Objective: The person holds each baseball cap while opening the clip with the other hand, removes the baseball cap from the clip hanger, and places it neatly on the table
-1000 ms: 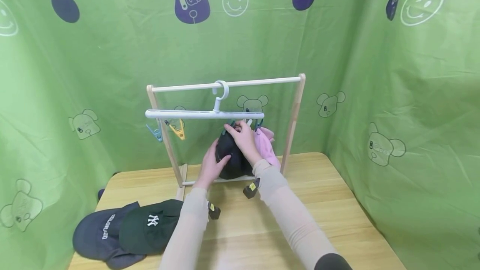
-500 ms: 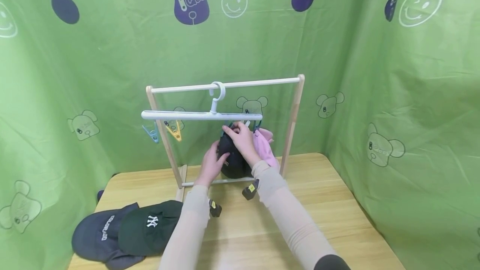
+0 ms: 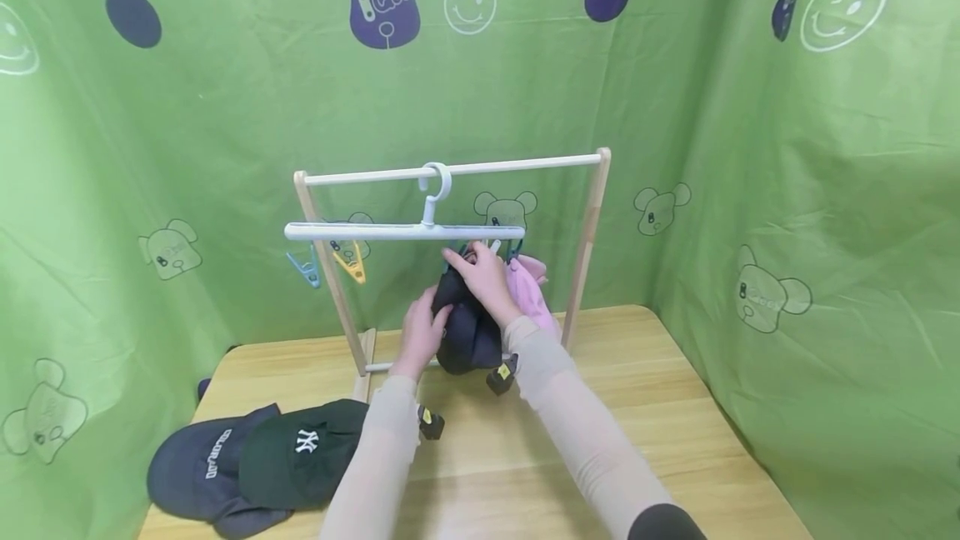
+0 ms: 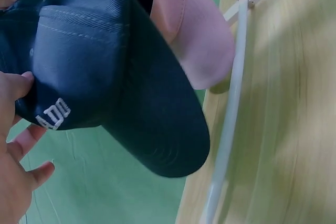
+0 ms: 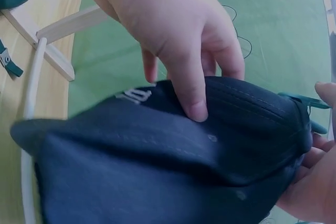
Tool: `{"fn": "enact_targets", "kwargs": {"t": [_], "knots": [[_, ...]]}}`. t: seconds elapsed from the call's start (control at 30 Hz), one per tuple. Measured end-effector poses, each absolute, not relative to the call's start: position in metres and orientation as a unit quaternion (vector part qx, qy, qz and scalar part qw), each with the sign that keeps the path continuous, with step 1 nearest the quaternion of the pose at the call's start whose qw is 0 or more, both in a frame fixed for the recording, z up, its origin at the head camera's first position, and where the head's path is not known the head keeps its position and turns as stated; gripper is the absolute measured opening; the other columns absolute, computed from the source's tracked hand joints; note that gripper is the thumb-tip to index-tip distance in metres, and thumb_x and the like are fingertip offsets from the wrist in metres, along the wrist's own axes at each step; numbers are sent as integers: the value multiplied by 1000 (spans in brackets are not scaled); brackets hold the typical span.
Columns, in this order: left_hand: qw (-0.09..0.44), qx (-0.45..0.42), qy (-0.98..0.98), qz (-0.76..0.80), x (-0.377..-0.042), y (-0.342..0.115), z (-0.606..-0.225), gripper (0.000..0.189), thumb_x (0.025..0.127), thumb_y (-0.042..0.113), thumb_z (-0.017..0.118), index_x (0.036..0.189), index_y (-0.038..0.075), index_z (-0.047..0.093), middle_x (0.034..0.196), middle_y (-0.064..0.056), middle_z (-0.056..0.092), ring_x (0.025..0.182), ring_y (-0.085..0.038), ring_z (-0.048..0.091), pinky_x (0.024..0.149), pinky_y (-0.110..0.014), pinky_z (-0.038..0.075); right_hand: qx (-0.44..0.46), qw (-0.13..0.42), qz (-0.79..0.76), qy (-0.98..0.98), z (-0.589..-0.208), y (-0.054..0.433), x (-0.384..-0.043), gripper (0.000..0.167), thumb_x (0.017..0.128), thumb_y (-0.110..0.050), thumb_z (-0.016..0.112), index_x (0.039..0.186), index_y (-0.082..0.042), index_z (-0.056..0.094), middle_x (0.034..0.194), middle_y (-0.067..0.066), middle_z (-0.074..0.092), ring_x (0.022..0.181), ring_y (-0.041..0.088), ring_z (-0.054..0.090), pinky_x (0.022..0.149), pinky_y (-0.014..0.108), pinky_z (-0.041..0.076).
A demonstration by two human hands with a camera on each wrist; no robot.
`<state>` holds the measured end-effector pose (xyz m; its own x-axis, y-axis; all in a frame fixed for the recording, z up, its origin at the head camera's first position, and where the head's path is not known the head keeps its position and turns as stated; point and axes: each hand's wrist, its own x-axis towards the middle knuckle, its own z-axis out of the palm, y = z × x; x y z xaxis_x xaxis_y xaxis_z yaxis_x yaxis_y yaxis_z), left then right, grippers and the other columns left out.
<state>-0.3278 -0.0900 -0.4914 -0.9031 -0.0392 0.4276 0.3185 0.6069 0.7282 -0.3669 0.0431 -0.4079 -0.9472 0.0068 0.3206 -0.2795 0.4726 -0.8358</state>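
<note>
A dark navy cap [image 3: 468,336] with white lettering hangs below the right half of a pale hanger [image 3: 375,232]. My left hand [image 3: 422,330] grips its crown, thumb on one side and fingers on the other. At the cap's edge, my right hand [image 3: 483,275] pinches a green clip [image 5: 304,100]; its thumb lies at the clip's handle and its other fingers bend beneath the edge. The brim [image 4: 163,124] points down toward the rack's lower rod. Just right of the navy cap, a pink cap [image 3: 529,294] hangs from another dark green clip [image 3: 515,250].
The hanger hooks onto the top rod of a wooden rack [image 3: 588,236]. A blue clip [image 3: 306,269] and a yellow clip [image 3: 351,263] dangle at its left. On the table [image 3: 637,407] lie a dark green cap [image 3: 292,457] and a navy cap [image 3: 187,469], overlapping. Green curtains surround it.
My left hand has tilted the navy cap, so its brim swings lower and toward me and its lettering turns out of sight in the head view. My right hand stays by the clip.
</note>
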Motion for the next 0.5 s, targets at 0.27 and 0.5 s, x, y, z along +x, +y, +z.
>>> {"fn": "enact_targets", "kwargs": {"t": [0.27, 0.5], "knots": [[223, -51, -846, -481, -322, -88, -496, 34, 96, 22, 60, 128, 9, 59, 126, -16, 65, 117, -34, 60, 103, -49, 46, 65, 158, 458, -873, -398, 39, -370, 48, 87, -59, 59, 73, -14, 50, 69, 3, 52, 62, 18, 47, 54, 26, 37], [248, -40, -822, -510, -318, -86, -502, 32, 96, 19, 60, 125, 6, 60, 127, -16, 64, 119, -33, 60, 104, -46, 47, 65, 159, 422, -890, -393, 40, -370, 52, 91, -60, 52, 66, -15, 43, 64, 3, 45, 61, 20, 43, 55, 29, 34]]}}
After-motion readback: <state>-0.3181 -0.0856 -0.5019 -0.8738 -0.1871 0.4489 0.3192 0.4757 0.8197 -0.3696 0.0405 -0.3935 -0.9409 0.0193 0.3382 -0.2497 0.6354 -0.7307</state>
